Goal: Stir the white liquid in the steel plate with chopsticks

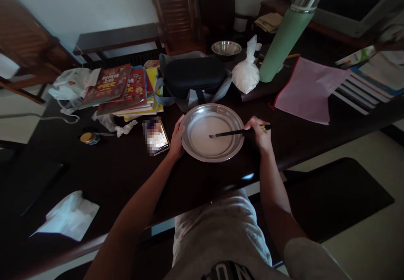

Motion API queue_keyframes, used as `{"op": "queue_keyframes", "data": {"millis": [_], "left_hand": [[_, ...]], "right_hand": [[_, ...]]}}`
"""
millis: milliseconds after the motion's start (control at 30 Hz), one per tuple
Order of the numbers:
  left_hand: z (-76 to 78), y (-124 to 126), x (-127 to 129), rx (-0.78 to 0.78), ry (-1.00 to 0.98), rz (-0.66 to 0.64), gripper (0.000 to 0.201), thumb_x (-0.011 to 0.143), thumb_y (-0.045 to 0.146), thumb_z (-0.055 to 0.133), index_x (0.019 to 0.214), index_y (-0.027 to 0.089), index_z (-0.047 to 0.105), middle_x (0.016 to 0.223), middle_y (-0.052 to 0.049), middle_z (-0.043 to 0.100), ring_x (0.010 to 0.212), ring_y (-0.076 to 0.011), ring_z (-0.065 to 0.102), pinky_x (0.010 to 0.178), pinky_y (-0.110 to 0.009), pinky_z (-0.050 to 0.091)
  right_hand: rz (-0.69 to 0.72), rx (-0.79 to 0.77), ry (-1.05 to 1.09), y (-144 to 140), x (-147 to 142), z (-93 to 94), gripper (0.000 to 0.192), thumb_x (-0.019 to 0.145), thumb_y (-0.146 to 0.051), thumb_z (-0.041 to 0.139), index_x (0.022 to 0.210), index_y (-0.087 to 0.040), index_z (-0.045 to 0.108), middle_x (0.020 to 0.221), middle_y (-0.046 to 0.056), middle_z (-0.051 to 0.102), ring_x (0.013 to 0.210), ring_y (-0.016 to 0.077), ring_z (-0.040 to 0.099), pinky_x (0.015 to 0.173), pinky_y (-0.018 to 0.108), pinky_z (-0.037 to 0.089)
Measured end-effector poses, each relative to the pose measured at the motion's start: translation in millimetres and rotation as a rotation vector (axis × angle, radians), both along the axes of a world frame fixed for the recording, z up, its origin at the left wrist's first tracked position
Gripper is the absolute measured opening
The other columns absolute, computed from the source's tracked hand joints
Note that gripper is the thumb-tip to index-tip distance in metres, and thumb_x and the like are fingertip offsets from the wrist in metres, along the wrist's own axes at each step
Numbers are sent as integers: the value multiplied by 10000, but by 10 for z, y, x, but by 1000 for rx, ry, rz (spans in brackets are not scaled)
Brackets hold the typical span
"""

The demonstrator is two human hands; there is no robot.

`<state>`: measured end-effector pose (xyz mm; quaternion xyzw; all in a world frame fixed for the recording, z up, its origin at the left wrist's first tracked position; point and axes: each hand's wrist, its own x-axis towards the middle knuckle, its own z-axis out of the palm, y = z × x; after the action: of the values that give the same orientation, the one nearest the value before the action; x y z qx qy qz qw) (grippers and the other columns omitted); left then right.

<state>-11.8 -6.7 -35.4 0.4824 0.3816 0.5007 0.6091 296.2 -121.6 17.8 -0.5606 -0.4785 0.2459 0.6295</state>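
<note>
A round metal dish point(185, 146) with a wide rim stands on the dark table in front of me, with a whitish layer covering its bottom. At its left edge, my left hand point(177, 139) grips the rim, thumb on top and the other fingers partly hidden. My right hand point(259, 132) is closed round a slim dark paintbrush point(229, 133) just past the dish's right edge. The brush slants almost level across the dish, its tip over the white layer; whether it touches I cannot tell. A lit phone point(157, 137) lies left of my left hand.
Behind the dish sit a black case point(195, 77), a tied bag of white powder point(245, 76) and a tall green thermos point(285, 44). Books point(110, 84) are stacked left, a pink zip folder point(311, 90) lies right. A small jar point(89, 138) and crumpled paper point(67, 216) are at left.
</note>
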Motion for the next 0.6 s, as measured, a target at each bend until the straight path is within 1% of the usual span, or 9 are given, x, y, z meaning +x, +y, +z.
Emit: {"op": "queue_keyframes", "data": {"millis": [67, 133, 200, 267, 300, 367, 433, 500, 600], "left_hand": [[13, -5, -3, 3, 2, -4, 740, 828, 720, 865, 1438, 333, 703, 1589, -97, 699, 1547, -434, 583, 1282, -590, 488], [28, -11, -7, 3, 7, -12, 732, 839, 722, 855, 1439, 332, 701, 1587, -99, 701, 1550, -433, 581, 1273, -590, 497], [43, -18, -9, -2, 8, -18, 740, 833, 733, 855, 1436, 332, 702, 1591, -99, 698, 1556, -430, 576, 1271, -583, 497], [55, -24, -8, -6, 7, -18, 763, 813, 749, 863, 1433, 334, 704, 1605, -93, 691, 1559, -426, 575, 1284, -576, 484], [59, -26, -6, -10, 7, -17, 777, 802, 755, 867, 1435, 335, 703, 1611, -88, 689, 1557, -424, 577, 1292, -575, 477], [61, -27, -2, -20, 10, -12, 797, 790, 761, 869, 1442, 334, 699, 1619, -79, 687, 1549, -421, 585, 1302, -575, 467], [57, -25, 0, -24, 15, -11, 799, 798, 752, 863, 1451, 326, 692, 1616, -87, 689, 1540, -421, 594, 1293, -574, 476], [51, -24, -1, -19, 14, -17, 792, 812, 741, 853, 1459, 315, 685, 1604, -106, 694, 1528, -424, 604, 1269, -575, 497], [51, -29, -3, -13, 4, -20, 783, 819, 735, 851, 1457, 314, 684, 1600, -114, 692, 1517, -424, 614, 1259, -573, 504]], "right_hand": [[51, -34, 11, -1, -3, 4, 627, 878, -836, 734, 580, -284, 727, 675, 25, 734, 707, 228, 696, 775, 422, 562], [93, -42, -22, 3, -7, 9, 609, 868, -829, 751, 589, -289, 734, 704, 28, 753, 751, 238, 711, 803, 428, 574], [55, -8, -47, 8, -9, 11, 600, 878, -824, 746, 595, -294, 741, 697, 28, 752, 777, 243, 711, 843, 434, 579], [-6, 16, -23, 11, -9, 11, 616, 888, -826, 728, 582, -293, 732, 657, 25, 728, 739, 236, 694, 828, 431, 574], [-13, 11, -4, 11, -9, 11, 622, 888, -827, 725, 573, -291, 727, 646, 24, 721, 715, 231, 686, 809, 427, 570], [33, -20, 7, 13, -11, 12, 625, 872, -831, 739, 565, -286, 725, 657, 27, 731, 708, 229, 685, 793, 423, 563], [84, -36, -20, 18, -13, 13, 616, 850, -839, 759, 579, -286, 741, 695, 33, 760, 749, 237, 696, 812, 426, 560], [54, -14, -44, 25, -12, 10, 619, 850, -850, 751, 592, -287, 752, 700, 34, 765, 777, 242, 695, 837, 432, 554], [-19, 6, -14, 28, -7, -1, 637, 873, -854, 721, 582, -287, 738, 656, 26, 730, 728, 235, 679, 813, 432, 550]]}}
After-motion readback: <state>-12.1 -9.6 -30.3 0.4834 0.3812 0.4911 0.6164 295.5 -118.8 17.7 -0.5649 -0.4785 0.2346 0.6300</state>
